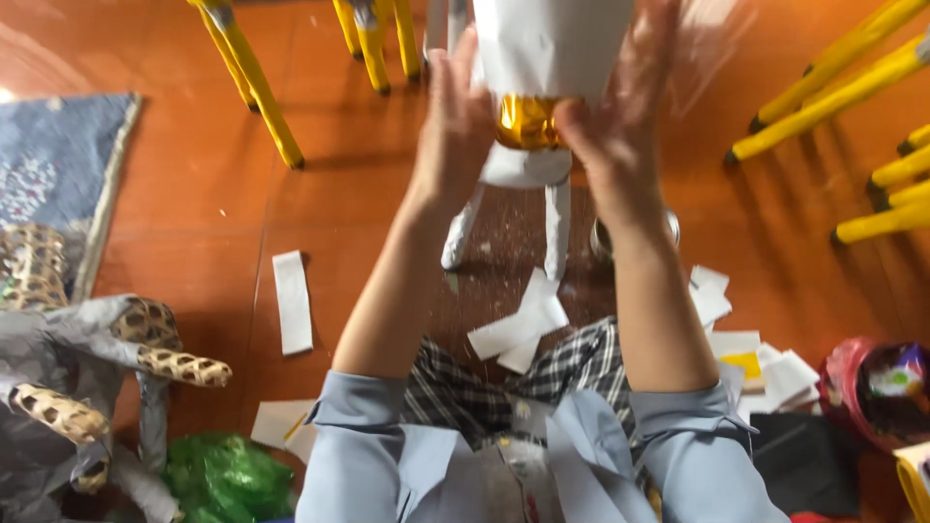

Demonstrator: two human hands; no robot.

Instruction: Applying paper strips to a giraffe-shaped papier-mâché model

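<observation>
Both hands (542, 121) press a white paper-covered figure (528, 97), gold-banded.

A blue patterned rug (58, 165) lay at the left edge of the wooden floor (194, 223). Yellow chair legs (254, 82) stood along the far and right edges. A paper strip (293, 302) lay alone on the floor, and a green plastic bag (225, 476) and a gray spotted paper figure (87, 378) sat near the bottom left corner.

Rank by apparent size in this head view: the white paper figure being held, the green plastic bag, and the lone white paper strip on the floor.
1. white paper figure, partly cut off at the top
2. green plastic bag, nearer the camera, so unsure against the figure
3. white paper strip
</observation>
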